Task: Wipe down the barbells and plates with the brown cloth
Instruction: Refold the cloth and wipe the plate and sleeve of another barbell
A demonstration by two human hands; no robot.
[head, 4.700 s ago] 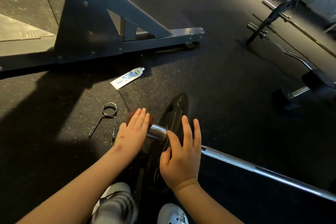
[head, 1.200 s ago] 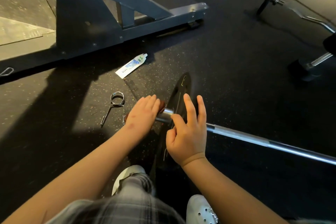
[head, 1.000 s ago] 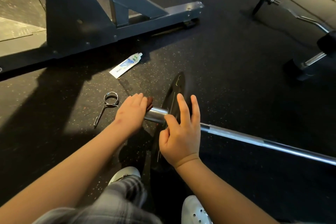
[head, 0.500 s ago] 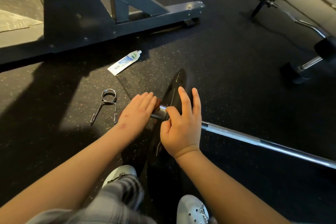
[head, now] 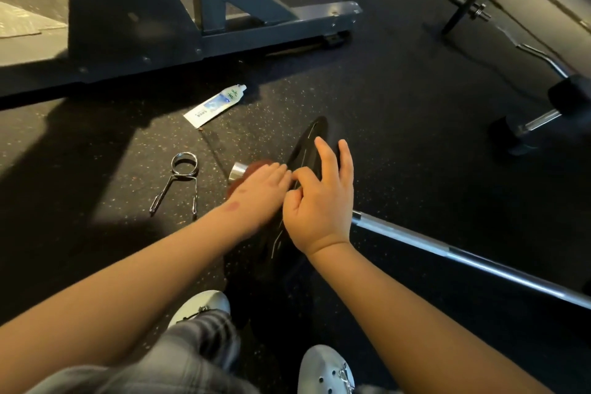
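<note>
Left hand [head: 259,190] presses the brown cloth [head: 256,166] flat over the barbell sleeve [head: 236,171], whose end pokes free. Right hand [head: 319,205], fingers spread, rests on the upright plate [head: 307,145] at its rim. Open floor [head: 399,137] lies beyond.

Rubber floor [head: 399,105], tube [head: 215,105], spring collar [head: 179,184], barbell [head: 447,254]

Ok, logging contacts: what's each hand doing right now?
Left hand: open, pressing the brown cloth onto the barbell sleeve.
Right hand: open, resting on the black plate.
</note>
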